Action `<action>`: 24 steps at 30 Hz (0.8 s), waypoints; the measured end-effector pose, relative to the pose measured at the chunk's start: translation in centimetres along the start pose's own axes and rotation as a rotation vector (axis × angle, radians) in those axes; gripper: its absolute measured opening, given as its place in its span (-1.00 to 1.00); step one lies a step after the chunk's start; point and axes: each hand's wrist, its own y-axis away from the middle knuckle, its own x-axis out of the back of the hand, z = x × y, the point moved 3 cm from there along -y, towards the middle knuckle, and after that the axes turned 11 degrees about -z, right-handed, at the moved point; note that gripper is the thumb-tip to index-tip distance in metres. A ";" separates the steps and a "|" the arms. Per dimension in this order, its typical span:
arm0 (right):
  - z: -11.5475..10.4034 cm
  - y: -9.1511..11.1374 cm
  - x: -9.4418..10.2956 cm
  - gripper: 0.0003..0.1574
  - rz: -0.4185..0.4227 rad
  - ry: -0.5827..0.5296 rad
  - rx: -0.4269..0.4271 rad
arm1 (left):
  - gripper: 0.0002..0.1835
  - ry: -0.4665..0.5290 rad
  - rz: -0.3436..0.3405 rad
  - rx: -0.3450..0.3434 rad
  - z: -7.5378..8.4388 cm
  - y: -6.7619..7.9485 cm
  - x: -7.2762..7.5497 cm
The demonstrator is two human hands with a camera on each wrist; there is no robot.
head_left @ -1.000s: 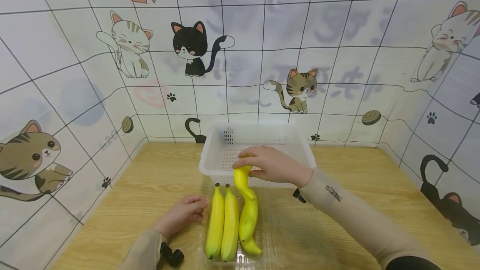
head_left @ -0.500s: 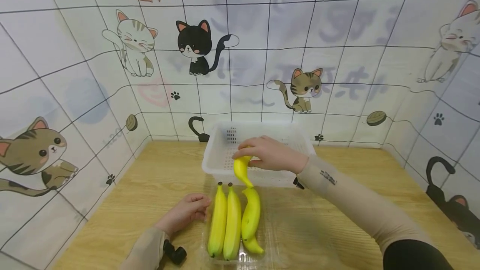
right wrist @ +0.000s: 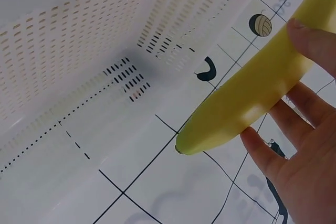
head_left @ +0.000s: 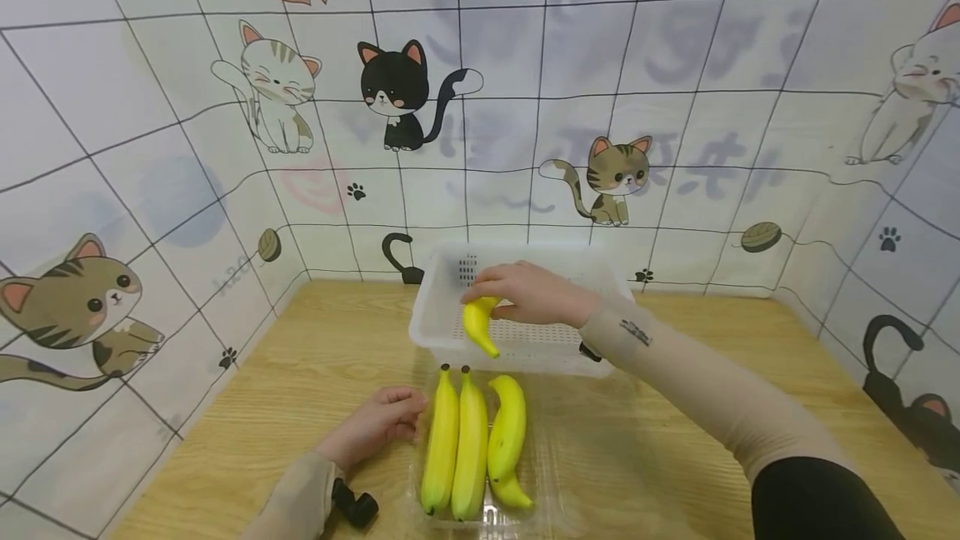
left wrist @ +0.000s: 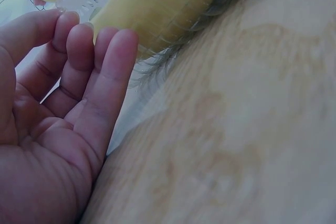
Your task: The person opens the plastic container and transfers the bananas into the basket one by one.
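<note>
My right hand (head_left: 528, 294) holds a yellow banana (head_left: 477, 325) over the near part of the white perforated basket (head_left: 427, 340). In the right wrist view the thumb lies on one side of this banana (right wrist: 247, 98) and the fingers on the other. Below, a clear plastic box (head_left: 492, 515) holds two straight bananas side by side and a curved banana (head_left: 507, 427) with another banana end (head_left: 512, 492) showing under it. My left hand (head_left: 378, 423) is at the box's left side; in the left wrist view thumb and index finger (left wrist: 68, 22) pinch its clear edge.
The basket stands at the back of the wooden table (head_left: 337, 332), close to the tiled, cat-printed wall (head_left: 495, 132). A clear plastic flap (head_left: 592, 457) appears to spread to the right of the box. Side walls rise at left and right.
My right hand has lifted the banana up and away from the curved one in the box, and moved it slightly left over the basket. My left hand stays at the box edge.
</note>
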 end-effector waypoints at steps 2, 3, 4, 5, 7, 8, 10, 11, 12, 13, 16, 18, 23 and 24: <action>0.3 -0.4 -0.2 -0.45 -0.001 0.007 0.001 | -0.83 0.001 -0.005 -0.003 0.0 0.0 0.0; 0.5 -0.5 -0.2 -0.45 -0.002 0.010 -0.001 | -0.83 0.000 -0.006 -0.004 0.0 -0.1 0.0; 0.6 -0.7 -0.3 -0.44 -0.003 0.014 -0.003 | -0.83 -0.002 -0.006 -0.004 -0.1 -0.1 0.0; 0.8 -0.9 -0.3 -0.44 -0.004 0.014 -0.004 | -0.83 -0.002 -0.004 -0.003 -0.1 -0.1 0.0; 1.1 -1.2 -0.3 -0.44 -0.007 0.019 -0.008 | -0.82 -0.004 -0.004 -0.002 -0.1 -0.1 0.0; 1.2 -1.4 -0.3 -0.45 -0.008 0.017 -0.012 | -0.81 -0.004 -0.004 -0.002 -0.1 -0.1 0.0; 1.5 -1.6 -0.3 -0.45 -0.010 0.012 -0.018 | -0.79 -0.004 -0.006 -0.005 -0.2 -0.2 0.1; 1.6 -1.7 -0.3 -0.46 -0.012 0.006 -0.022 | -0.79 -0.006 -0.009 -0.007 -0.2 -0.2 0.1; 1.8 -1.8 -0.4 -0.47 -0.015 0.004 -0.025 | -0.78 -0.007 -0.011 -0.009 -0.3 -0.2 0.1; 2.0 -2.0 -0.4 -0.47 -0.018 0.001 -0.029 | -0.77 -0.008 -0.013 -0.010 -0.3 -0.3 0.1; 2.5 -2.4 -0.7 -0.48 -0.032 -0.007 -0.047 | -0.77 -0.014 -0.015 -0.013 -0.4 -0.2 0.1; 2.9 -2.7 -0.9 -0.47 -0.048 -0.003 -0.066 | -0.76 -0.015 -0.014 -0.013 -0.4 -0.2 0.1; 3.6 -3.3 -1.0 -0.45 -0.075 -0.029 -0.120 | -0.75 -0.019 -0.012 -0.016 -0.3 -0.2 0.0; 3.7 -3.3 -0.9 -0.45 -0.075 -0.040 -0.129 | -0.75 -0.019 -0.011 -0.016 -0.2 -0.2 0.0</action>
